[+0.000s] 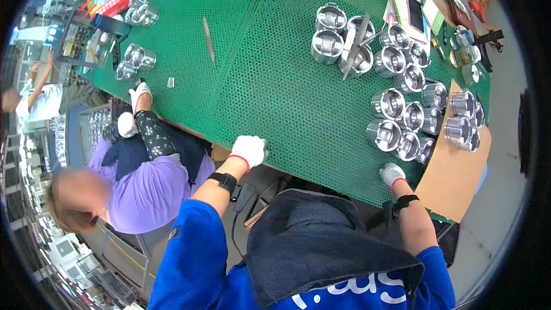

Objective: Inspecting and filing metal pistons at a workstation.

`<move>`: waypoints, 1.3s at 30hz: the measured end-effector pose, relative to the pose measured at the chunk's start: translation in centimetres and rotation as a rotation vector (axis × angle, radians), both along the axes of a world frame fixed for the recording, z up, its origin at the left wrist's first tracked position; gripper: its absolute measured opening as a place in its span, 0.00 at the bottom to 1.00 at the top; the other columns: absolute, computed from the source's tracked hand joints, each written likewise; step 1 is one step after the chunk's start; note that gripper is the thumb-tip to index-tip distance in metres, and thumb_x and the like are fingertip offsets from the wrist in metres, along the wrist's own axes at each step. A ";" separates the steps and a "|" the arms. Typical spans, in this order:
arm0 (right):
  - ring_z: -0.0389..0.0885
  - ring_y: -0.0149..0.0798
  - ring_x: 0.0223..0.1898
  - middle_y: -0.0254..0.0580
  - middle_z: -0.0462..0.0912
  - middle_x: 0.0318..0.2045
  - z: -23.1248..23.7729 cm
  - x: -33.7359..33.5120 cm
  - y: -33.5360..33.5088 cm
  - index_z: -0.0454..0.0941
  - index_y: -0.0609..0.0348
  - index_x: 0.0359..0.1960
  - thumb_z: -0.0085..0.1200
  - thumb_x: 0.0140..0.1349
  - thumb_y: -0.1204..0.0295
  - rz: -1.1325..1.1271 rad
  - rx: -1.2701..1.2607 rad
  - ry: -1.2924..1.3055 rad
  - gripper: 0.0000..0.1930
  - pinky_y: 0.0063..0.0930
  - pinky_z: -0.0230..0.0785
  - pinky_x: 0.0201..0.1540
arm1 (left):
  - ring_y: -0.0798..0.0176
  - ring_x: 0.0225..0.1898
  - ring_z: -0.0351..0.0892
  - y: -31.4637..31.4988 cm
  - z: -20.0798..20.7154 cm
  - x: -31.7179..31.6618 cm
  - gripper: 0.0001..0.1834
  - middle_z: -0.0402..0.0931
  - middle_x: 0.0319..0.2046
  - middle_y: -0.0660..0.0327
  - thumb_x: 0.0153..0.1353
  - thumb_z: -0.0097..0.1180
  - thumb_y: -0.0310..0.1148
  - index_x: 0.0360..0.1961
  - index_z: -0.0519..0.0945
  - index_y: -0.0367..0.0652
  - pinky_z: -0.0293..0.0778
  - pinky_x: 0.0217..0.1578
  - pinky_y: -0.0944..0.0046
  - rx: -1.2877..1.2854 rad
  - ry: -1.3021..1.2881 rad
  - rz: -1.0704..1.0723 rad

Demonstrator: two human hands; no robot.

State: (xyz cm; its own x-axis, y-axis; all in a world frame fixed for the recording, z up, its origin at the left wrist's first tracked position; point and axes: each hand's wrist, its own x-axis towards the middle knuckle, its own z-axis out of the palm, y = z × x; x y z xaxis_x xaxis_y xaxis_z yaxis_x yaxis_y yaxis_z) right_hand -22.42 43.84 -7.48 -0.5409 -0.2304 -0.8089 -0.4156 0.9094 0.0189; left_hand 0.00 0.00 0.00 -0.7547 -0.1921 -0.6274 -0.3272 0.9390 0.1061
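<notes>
My left hand (250,151), in a white glove with a red cuff edge, rests at the near edge of the green table mat (287,92). Its fingers are curled in, and nothing shows in them. Further right, my right hand (393,174), gloved the same way, lies on the mat with its fingers drawn together around nothing visible. Just beyond the right hand stand several shiny metal pistons (383,134). More pistons (328,46) are grouped at the far right, with a flat file (356,46) lying across them. Neither hand touches a piston.
Several pistons (459,131) sit on a cardboard sheet (453,183) at the right. Another file (208,42) lies far left of centre. A phone (415,12) rests on papers at the back right. On the left, a seated co-worker (149,195) works near other pistons (138,57).
</notes>
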 end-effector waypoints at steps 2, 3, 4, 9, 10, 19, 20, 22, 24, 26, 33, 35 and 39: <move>0.79 0.54 0.51 0.57 0.82 0.44 0.9 1.2 -0.4 0.83 0.61 0.39 0.50 0.59 0.56 -0.032 0.062 -0.014 0.20 0.44 0.69 0.55 | 0.46 0.37 0.83 -0.9 -1.0 -0.2 0.18 0.83 0.34 0.51 0.55 0.56 0.49 0.36 0.83 0.47 0.77 0.38 0.50 0.002 -0.066 -0.054; 0.79 0.54 0.51 0.57 0.82 0.44 2.0 -1.1 1.5 0.83 0.61 0.39 0.50 0.59 0.56 -0.006 0.081 -0.005 0.20 0.44 0.69 0.55 | 0.46 0.37 0.83 1.2 -1.6 -1.8 0.18 0.83 0.34 0.51 0.55 0.56 0.49 0.36 0.83 0.47 0.77 0.38 0.50 0.021 -0.057 -0.029; 0.79 0.55 0.50 0.58 0.82 0.43 1.8 -1.6 1.8 0.83 0.62 0.38 0.51 0.59 0.56 -0.007 0.052 0.017 0.20 0.45 0.70 0.54 | 0.46 0.36 0.83 1.0 -2.2 -2.8 0.16 0.83 0.33 0.51 0.55 0.55 0.46 0.35 0.84 0.47 0.78 0.37 0.50 0.017 -0.061 -0.043; 0.78 0.60 0.48 0.63 0.80 0.43 3.0 -3.3 2.5 0.80 0.65 0.39 0.52 0.58 0.56 -0.073 0.039 0.039 0.21 0.48 0.69 0.53 | 0.49 0.33 0.85 2.0 -4.8 -6.3 0.12 0.84 0.32 0.53 0.52 0.50 0.34 0.28 0.87 0.47 0.78 0.30 0.49 -0.003 -0.081 -0.018; 0.78 0.60 0.49 0.63 0.80 0.43 2.6 -3.8 2.7 0.80 0.65 0.40 0.52 0.58 0.56 -0.034 0.045 0.044 0.22 0.48 0.69 0.53 | 0.50 0.32 0.85 2.1 -5.2 -6.4 0.12 0.85 0.31 0.53 0.53 0.50 0.34 0.28 0.87 0.48 0.77 0.29 0.49 -0.034 -0.051 0.005; 0.79 0.59 0.47 0.62 0.81 0.43 -3.2 -5.4 6.0 0.80 0.66 0.42 0.52 0.61 0.58 0.110 0.072 0.056 0.21 0.46 0.71 0.52 | 0.56 0.44 0.82 2.9 -5.8 -7.0 0.14 0.84 0.42 0.64 0.60 0.50 0.34 0.42 0.86 0.50 0.70 0.39 0.44 -0.087 -0.282 0.132; 0.79 0.59 0.47 0.62 0.81 0.43 -3.5 -5.7 5.8 0.80 0.67 0.41 0.51 0.61 0.57 0.147 0.031 0.047 0.22 0.46 0.71 0.51 | 0.56 0.44 0.82 2.6 -5.7 -6.9 0.14 0.84 0.42 0.64 0.60 0.50 0.34 0.42 0.86 0.50 0.70 0.39 0.44 -0.091 -0.286 0.149; 0.79 0.59 0.46 0.62 0.81 0.43 -4.0 -6.4 7.4 0.79 0.67 0.41 0.51 0.61 0.56 0.215 0.053 0.042 0.22 0.46 0.72 0.51 | 0.55 0.46 0.81 2.8 -5.6 -7.3 0.14 0.84 0.45 0.64 0.61 0.51 0.34 0.44 0.86 0.50 0.70 0.41 0.42 -0.049 -0.314 0.136; 0.79 0.59 0.46 0.62 0.81 0.43 -4.4 -6.7 8.3 0.79 0.68 0.41 0.51 0.61 0.56 0.287 0.067 0.032 0.23 0.46 0.72 0.51 | 0.54 0.47 0.81 2.9 -5.4 -7.7 0.15 0.83 0.45 0.63 0.61 0.51 0.35 0.45 0.86 0.49 0.70 0.43 0.41 -0.032 -0.317 0.130; 0.79 0.60 0.47 0.64 0.80 0.43 -4.4 -6.6 7.9 0.79 0.68 0.40 0.51 0.62 0.55 0.316 0.116 0.015 0.23 0.45 0.71 0.52 | 0.53 0.50 0.80 2.8 -5.0 -7.6 0.15 0.82 0.47 0.61 0.61 0.51 0.35 0.46 0.85 0.48 0.68 0.48 0.38 0.001 -0.343 0.133; 0.78 0.60 0.47 0.63 0.81 0.41 -3.6 -6.4 6.0 0.79 0.67 0.39 0.50 0.62 0.55 0.394 0.126 -0.039 0.23 0.46 0.70 0.52 | 0.53 0.48 0.81 2.1 -4.9 -6.9 0.15 0.83 0.46 0.61 0.60 0.52 0.34 0.45 0.85 0.48 0.68 0.47 0.39 -0.001 -0.325 0.181; 0.78 0.60 0.46 0.62 0.81 0.41 -3.7 -6.3 5.8 0.79 0.67 0.39 0.50 0.62 0.55 0.357 0.141 -0.028 0.23 0.46 0.70 0.52 | 0.53 0.47 0.81 2.0 -4.9 -6.9 0.14 0.83 0.45 0.61 0.60 0.52 0.34 0.45 0.86 0.48 0.68 0.46 0.39 -0.006 -0.318 0.165; 0.77 0.60 0.49 0.62 0.80 0.45 -0.8 -6.3 2.8 0.79 0.67 0.40 0.49 0.62 0.55 0.302 0.245 -0.072 0.23 0.46 0.69 0.53 | 0.53 0.45 0.82 2.1 -4.8 -6.9 0.13 0.84 0.42 0.61 0.59 0.52 0.33 0.41 0.86 0.48 0.69 0.44 0.41 -0.037 -0.276 0.168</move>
State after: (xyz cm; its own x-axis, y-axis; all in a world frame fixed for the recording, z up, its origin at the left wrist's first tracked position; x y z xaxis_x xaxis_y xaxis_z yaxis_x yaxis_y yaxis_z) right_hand -28.68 46.62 -8.29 -0.4182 -0.1657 -0.8931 -0.6721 0.7179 0.1815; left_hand -6.91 2.14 -4.76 -0.5130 -0.3261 -0.7940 -0.4896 0.8710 -0.0413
